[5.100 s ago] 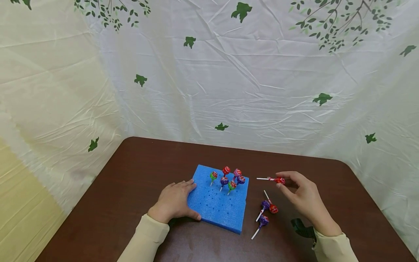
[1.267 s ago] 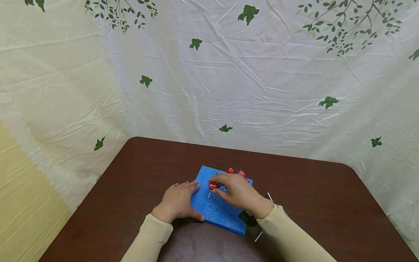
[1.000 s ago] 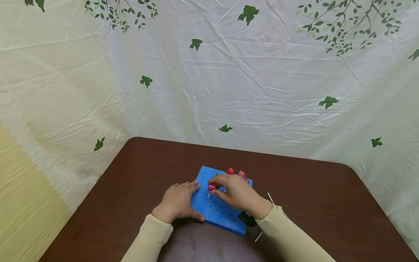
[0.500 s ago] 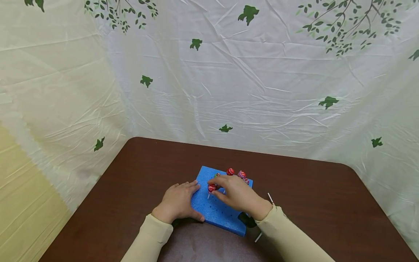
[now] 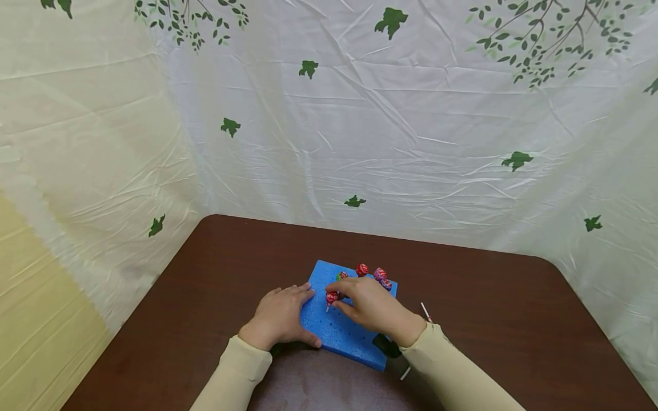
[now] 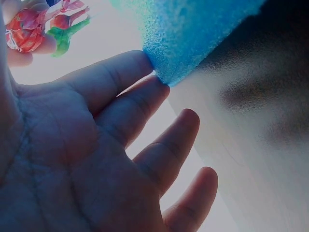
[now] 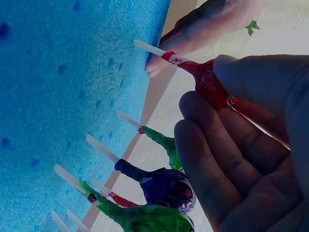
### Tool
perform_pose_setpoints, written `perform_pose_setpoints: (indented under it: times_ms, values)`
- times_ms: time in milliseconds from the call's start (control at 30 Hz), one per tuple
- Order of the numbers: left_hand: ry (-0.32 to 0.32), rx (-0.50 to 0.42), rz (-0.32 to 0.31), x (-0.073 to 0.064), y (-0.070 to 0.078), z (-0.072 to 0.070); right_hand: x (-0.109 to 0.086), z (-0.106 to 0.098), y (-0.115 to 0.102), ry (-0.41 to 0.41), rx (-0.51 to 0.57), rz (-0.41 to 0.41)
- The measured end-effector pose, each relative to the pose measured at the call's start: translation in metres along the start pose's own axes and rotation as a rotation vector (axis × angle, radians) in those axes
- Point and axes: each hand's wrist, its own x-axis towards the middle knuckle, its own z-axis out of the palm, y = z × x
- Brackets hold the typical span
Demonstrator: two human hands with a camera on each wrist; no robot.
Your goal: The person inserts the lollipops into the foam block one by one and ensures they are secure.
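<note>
My right hand (image 5: 377,305) pinches a red-wrapped lollipop (image 5: 331,297) by its head between thumb and fingers. Its white stick points down at the holed top of a blue foam block (image 5: 354,348); in the right wrist view the tip of this lollipop (image 7: 207,82) meets the foam. My left hand (image 5: 280,317) spreads along the block's left side, straight fingertips touching its edge. Behind the right hand stand a green lollipop (image 5: 341,275), a red one (image 5: 362,269) and a purple one (image 5: 385,283). The right wrist view also shows a dark blue lollipop (image 7: 166,188) stuck in the foam.
Right of the block, a white lollipop stick (image 5: 424,311) and another stick (image 5: 405,373) show past the right sleeve (image 5: 452,365), which hides the rest of them. A black strap (image 5: 386,345) hangs under the right wrist. A leaf-printed cloth (image 5: 267,114) rises behind the brown table (image 5: 247,257).
The right hand has carried the red lollipop leftward from beside the block to over it, turning it stick-down. Over the last second the lollipop has sunk slightly. The left hand keeps its place.
</note>
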Motion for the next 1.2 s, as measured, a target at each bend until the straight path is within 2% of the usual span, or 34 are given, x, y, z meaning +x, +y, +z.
perform_pose_setpoints:
  times_ms: [400,700,833,1000,1200]
  values:
    - [0.007,0.011,0.006,0.0,0.0,0.0,0.001,0.002,-0.002,-0.001,0.007,0.0]
    - [0.005,0.006,0.006,-0.001,0.0,-0.001,-0.002,-0.004,-0.007,0.012,-0.075,0.028]
    - [0.004,0.003,0.006,-0.001,0.0,-0.002,-0.006,-0.01,-0.008,0.023,-0.078,0.031]
    - [0.007,0.002,0.005,-0.001,0.0,-0.001,-0.015,-0.024,-0.006,0.069,-0.052,0.035]
    - [0.01,0.001,0.009,-0.002,0.0,-0.001,-0.032,-0.047,0.004,0.191,-0.038,0.044]
